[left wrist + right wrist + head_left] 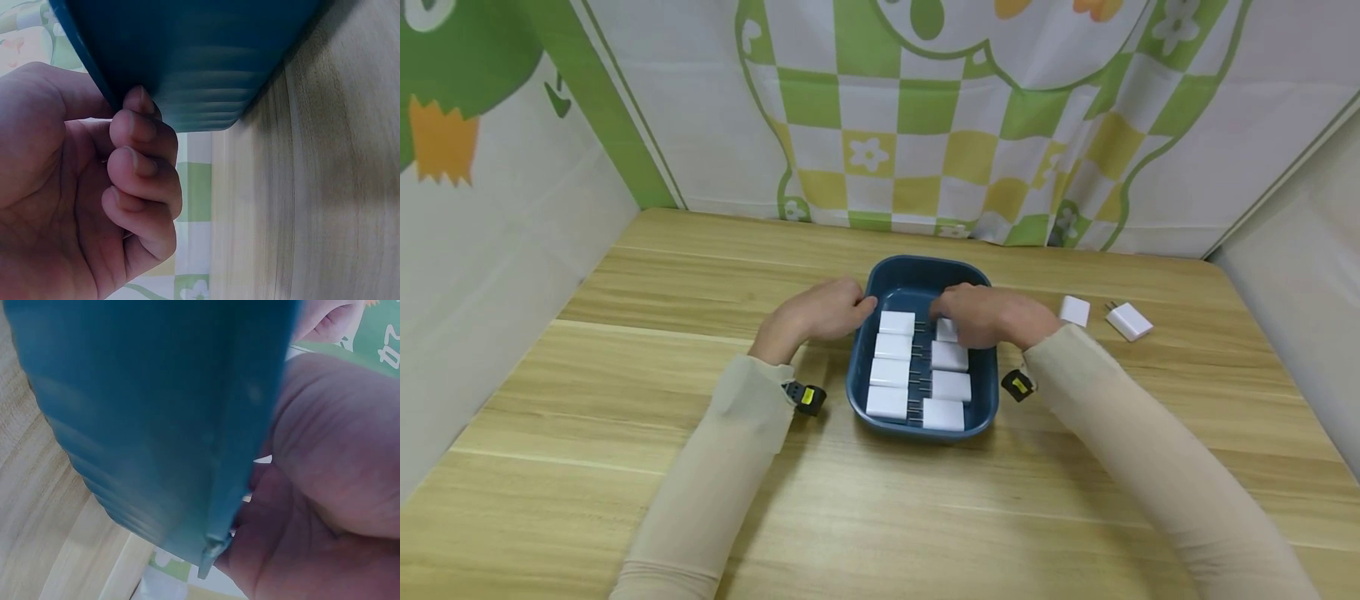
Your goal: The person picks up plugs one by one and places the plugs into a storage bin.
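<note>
A dark blue plastic bin [859, 400] stands on the table with several white plug chargers in two columns, their metal prongs facing the middle. My left hand [829, 310] pinches the bin's left rim between thumb and curled fingers, seen close in the left wrist view, where the hand [81, 175] lies against the outer wall. Reaching over the right rim, my right hand [992, 315] holds the farthest charger [946, 331] of the right column, partly covered by the hand. The right wrist view shows the palm [337, 444] beside the bin wall; its fingertips are hidden behind it.
Two more white chargers lie on the wooden table [700, 467] to the right of the bin: one [1075, 311] beside my right wrist, another [1129, 322] farther right with its prongs out. A green and white checked curtain [917, 150] hangs behind the table.
</note>
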Tool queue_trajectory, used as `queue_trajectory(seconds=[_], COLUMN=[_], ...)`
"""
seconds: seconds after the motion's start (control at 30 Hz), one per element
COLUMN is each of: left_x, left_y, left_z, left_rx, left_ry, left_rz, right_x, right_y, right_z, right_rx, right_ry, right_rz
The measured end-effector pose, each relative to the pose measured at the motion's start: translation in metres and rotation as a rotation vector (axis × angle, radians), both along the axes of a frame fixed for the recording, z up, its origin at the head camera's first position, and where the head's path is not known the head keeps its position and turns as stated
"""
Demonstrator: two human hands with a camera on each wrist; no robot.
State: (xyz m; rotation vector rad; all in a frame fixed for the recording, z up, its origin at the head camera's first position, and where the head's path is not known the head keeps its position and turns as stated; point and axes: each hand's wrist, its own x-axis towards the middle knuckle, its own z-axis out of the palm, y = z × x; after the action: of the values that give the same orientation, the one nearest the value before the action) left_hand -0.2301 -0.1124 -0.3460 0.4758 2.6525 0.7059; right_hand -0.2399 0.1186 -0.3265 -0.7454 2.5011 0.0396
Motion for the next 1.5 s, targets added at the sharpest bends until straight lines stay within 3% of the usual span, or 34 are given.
queue_trajectory(seconds=[0.6,1.0,1.5], left_x=[-0.001,-0.001,-0.002], left_y=[0.0,-0.001,-0.001], left_z=[0.001,0.0,0.0], left_rx=[0.001,-0.005,0.012], left_ry=[-0.002,-0.002,0.006], left_rz=[-0.004,0.0,-0.023], right_x=[0.004,0.015,0.036], right_y=[0.001,0.014,0.049], right_z=[0.008,0.025,0.034], right_rx=[-0.075,-0.272,-0.528], right_ry=[0.05,0.154,0.32], right_rz=[0.041,0.022,-0.109])
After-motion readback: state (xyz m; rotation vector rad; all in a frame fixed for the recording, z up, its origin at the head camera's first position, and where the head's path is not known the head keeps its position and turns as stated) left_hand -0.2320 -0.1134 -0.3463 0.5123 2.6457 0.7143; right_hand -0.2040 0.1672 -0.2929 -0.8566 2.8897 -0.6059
